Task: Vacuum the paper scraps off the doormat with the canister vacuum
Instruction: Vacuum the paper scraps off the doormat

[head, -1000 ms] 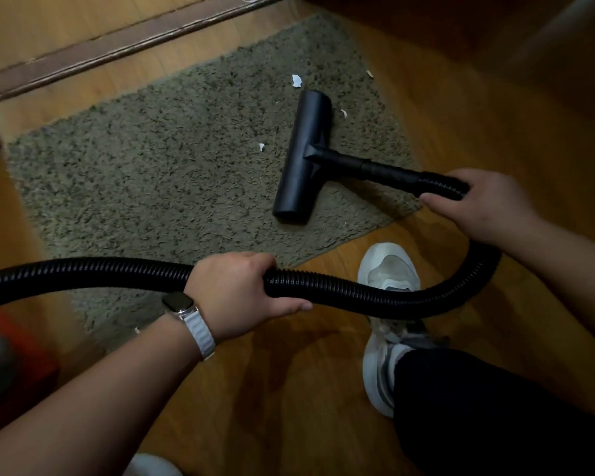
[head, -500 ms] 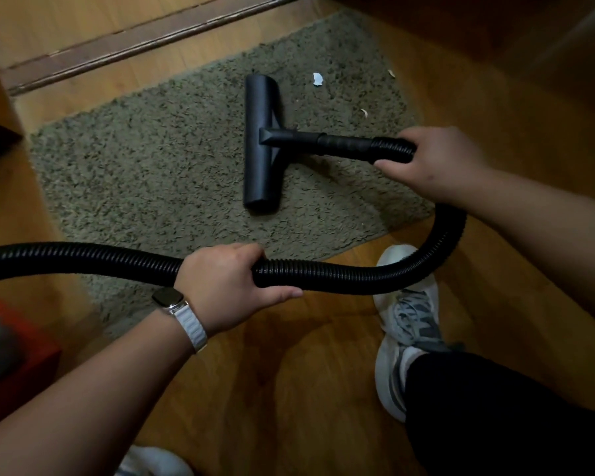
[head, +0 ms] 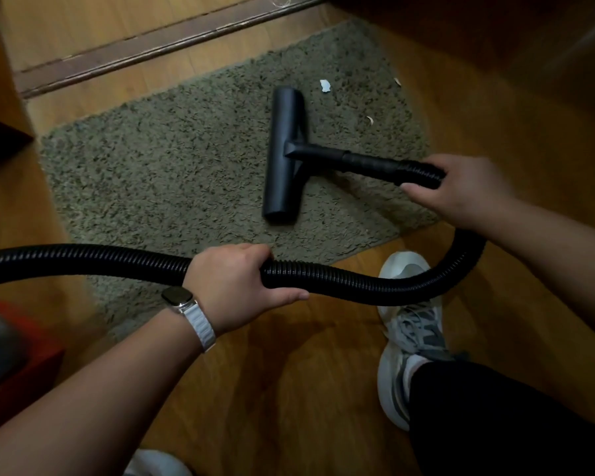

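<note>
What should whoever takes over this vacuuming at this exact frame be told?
Hands: the left hand grips the corrugated hose mid-length; the right hand grips the hose end by the wand.
Things: the floor nozzle lies flat on the doormat, right of centre.
Done: no scraps show on the mat left of the nozzle.
Left: three to its right: the large scrap near its far end, the small scrap further right, and the edge scrap at the mat's border. Probably sweep right next.
</note>
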Available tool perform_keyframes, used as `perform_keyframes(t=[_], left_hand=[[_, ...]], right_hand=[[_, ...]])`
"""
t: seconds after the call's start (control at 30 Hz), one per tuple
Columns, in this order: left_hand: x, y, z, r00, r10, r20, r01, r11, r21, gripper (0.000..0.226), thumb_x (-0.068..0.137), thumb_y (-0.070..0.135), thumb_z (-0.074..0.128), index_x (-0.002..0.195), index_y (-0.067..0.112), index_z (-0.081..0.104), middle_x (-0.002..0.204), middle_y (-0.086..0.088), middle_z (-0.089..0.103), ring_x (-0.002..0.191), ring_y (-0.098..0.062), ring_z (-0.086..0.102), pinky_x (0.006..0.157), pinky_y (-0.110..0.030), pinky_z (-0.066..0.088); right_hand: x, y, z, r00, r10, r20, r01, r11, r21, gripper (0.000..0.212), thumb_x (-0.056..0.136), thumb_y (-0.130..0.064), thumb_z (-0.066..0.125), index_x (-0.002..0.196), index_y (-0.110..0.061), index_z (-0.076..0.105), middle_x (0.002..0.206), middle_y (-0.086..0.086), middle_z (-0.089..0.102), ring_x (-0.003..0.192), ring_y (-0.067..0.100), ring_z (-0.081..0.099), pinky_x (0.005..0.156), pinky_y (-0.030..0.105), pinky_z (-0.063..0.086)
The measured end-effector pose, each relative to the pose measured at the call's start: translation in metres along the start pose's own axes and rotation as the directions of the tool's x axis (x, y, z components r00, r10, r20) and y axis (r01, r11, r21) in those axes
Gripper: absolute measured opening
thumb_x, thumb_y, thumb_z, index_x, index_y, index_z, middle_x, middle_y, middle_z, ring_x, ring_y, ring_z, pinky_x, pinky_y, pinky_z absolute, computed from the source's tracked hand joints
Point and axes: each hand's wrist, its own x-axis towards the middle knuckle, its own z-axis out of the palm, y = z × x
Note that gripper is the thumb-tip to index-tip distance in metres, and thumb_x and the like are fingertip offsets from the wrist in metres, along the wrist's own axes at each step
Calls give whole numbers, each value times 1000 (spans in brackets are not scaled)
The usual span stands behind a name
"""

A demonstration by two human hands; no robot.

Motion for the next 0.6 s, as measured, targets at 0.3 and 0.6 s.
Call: perform_keyframes(t=[0.3, 0.6], left_hand=[[-3, 0, 1, 1000, -15, -8, 15, 1000, -19, 79, 64, 96, 28, 69, 25, 62, 58, 14, 51, 52, -13, 57, 42, -21, 32], [2, 1, -1, 999, -49, -10, 49, 998, -38, 85, 62, 99, 25, 74, 25, 64, 62, 10, 60, 58, -15, 61, 46, -25, 40]], right_hand=[[22, -37, -6, 988, -150, 34, 153, 975, -164, 30, 88, -55, 61, 103, -29, 62, 76, -5, 58, 66, 15, 55, 54, 31, 40], [19, -22, -30, 994, -65, 88, 82, 976, -203, 34, 89, -54, 61, 113, -30, 64, 79, -2, 61, 69, 17, 56, 57, 34, 46]])
